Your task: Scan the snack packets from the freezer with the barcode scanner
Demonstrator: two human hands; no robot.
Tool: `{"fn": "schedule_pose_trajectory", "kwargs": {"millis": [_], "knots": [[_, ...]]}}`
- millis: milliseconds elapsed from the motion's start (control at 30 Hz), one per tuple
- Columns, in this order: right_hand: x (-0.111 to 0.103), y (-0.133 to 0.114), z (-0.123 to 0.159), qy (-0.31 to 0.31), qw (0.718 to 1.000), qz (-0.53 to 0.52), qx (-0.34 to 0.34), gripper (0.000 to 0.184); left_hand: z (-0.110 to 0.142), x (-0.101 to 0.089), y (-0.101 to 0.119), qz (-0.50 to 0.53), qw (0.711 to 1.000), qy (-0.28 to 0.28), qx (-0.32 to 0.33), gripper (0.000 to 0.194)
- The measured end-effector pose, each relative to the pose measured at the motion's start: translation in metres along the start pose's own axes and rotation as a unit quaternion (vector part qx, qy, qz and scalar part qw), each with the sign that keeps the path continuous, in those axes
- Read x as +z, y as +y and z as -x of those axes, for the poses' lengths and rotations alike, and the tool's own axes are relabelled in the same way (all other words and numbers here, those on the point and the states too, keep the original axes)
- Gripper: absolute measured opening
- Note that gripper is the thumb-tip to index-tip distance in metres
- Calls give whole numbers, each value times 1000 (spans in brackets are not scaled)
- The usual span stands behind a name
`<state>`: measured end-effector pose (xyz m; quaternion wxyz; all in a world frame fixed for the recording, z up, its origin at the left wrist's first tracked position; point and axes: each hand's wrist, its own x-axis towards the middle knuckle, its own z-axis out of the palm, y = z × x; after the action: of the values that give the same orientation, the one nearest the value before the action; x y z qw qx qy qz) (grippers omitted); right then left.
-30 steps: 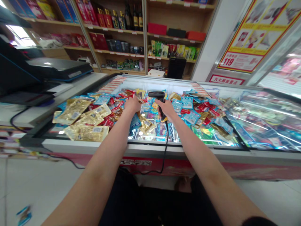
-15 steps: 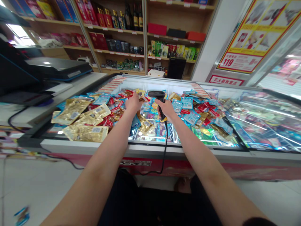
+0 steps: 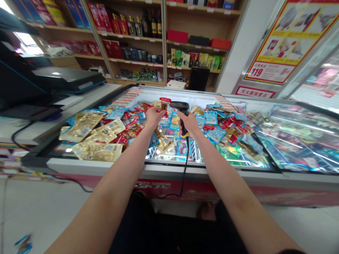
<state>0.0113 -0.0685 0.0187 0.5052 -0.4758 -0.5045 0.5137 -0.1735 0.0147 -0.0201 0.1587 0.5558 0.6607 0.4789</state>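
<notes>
Pinched in my left hand (image 3: 154, 116) is a small red snack packet (image 3: 164, 102), held upright above the freezer's glass top. My right hand (image 3: 188, 121) is wrapped round the handle of a black barcode scanner (image 3: 179, 105). The scanner's head points left, close to the packet but apart from it. Its black cable (image 3: 186, 158) hangs down over the freezer's front edge. Below my hands lie heaps of snack packets: gold pouches (image 3: 88, 125) at the left, and blue packets (image 3: 211, 117) and red packets (image 3: 235, 121) at the right.
The chest freezer (image 3: 127, 165) spans the width in front of me. A counter (image 3: 91, 97) with a flat black device (image 3: 70, 77) stands at the left. Stocked shelves (image 3: 137, 37) line the back wall. A small packet (image 3: 23, 243) lies on the floor at lower left.
My left hand has turned and brought the red packet upright into clear view beside the scanner. The scanner, still in my right hand, has barely moved.
</notes>
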Motion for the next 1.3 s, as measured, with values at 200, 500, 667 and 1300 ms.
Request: {"fn": "schedule_pose_trajectory", "kwargs": {"millis": [200,500,667,1300], "knots": [[-1,3,-2,-7,1000,12,-11,32,3,-2,2,-6,1000,4,-14,32],[-1,-1,2,-13,1000,25,-4,36,4,1,-1,7,1000,11,-16,30],[-1,1,0,-19,1000,21,-11,39,5,0,-1,12,1000,11,-8,26],[0,-8,6,-14,999,-19,26,33,6,1,3,11,1000,4,-8,36]]}}
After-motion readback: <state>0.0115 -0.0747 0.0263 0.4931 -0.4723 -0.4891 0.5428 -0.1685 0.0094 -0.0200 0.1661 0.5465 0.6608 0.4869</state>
